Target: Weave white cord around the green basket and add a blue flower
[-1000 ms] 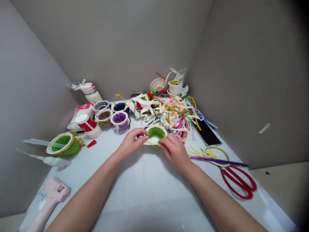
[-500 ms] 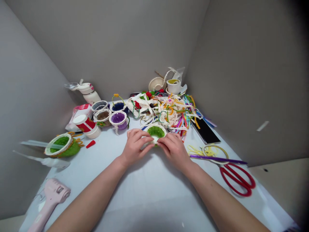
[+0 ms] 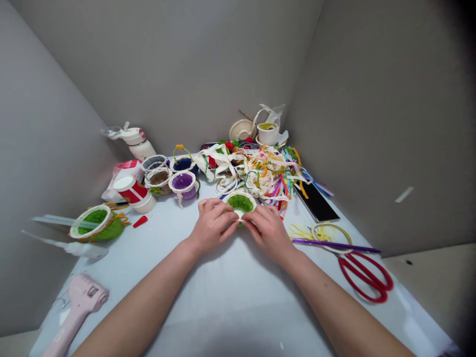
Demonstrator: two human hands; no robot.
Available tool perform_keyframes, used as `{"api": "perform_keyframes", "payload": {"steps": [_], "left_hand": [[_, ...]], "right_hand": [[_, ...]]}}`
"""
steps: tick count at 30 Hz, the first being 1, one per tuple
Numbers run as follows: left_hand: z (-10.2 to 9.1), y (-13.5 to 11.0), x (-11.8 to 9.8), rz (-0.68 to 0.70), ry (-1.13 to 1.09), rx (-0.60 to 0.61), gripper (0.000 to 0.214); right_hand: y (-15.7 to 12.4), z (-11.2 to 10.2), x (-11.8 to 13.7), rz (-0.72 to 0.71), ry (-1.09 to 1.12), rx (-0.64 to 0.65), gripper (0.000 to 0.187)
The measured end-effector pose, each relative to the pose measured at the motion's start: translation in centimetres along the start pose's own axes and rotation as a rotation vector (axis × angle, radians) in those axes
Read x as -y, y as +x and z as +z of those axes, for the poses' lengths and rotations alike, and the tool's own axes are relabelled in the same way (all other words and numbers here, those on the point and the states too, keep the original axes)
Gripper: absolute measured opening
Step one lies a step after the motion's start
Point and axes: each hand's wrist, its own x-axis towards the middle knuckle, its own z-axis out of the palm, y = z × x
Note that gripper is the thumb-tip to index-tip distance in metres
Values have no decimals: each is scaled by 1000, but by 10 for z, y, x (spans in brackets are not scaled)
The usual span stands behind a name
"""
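Note:
Between my hands, at the middle of the table, is a small green basket [image 3: 241,202] with a white rim, its opening facing up and towards me. My left hand [image 3: 214,223] pinches the near side of that rim from the left, thumb and fingers closed on it. From the right, my right hand [image 3: 268,229] pinches the same near rim, and its fingertips almost meet those of the left. The fingers hide the front of the basket and most of its outer wall.
Behind lies a heap of lace and ribbons [image 3: 256,171]. Left are small baskets [image 3: 183,186], paper cups [image 3: 136,194], a larger green basket [image 3: 111,229] and a pink glue gun [image 3: 84,300]. On the right lie a phone [image 3: 318,202], a purple pipe cleaner [image 3: 334,245] and red-handled scissors [image 3: 366,275].
Both hands keep hold of the basket rim. The left fingers have shifted very slightly; everything else looks the same.

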Motion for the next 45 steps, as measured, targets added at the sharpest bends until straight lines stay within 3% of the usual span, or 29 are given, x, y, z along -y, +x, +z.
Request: {"api": "perform_keyframes", "payload": {"steps": [9, 16, 22, 33, 45], "left_hand": [[4, 1, -1, -25, -60, 21, 11], [8, -2, -1, -25, -69, -22, 10], [10, -4, -1, -46, -89, -10, 19], [11, -2, -7, -90, -132, -62, 12], [14, -2, -10, -68, -110, -133, 7]], "right_hand": [[0, -4, -1, 24, 51, -10, 10], [8, -20, -4, 147, 314, -76, 19], [35, -39, -13, 19, 254, 94, 22], [52, -39, -31, -16, 182, 269, 14], [52, -45, -29, -171, 34, 275, 21]]}}
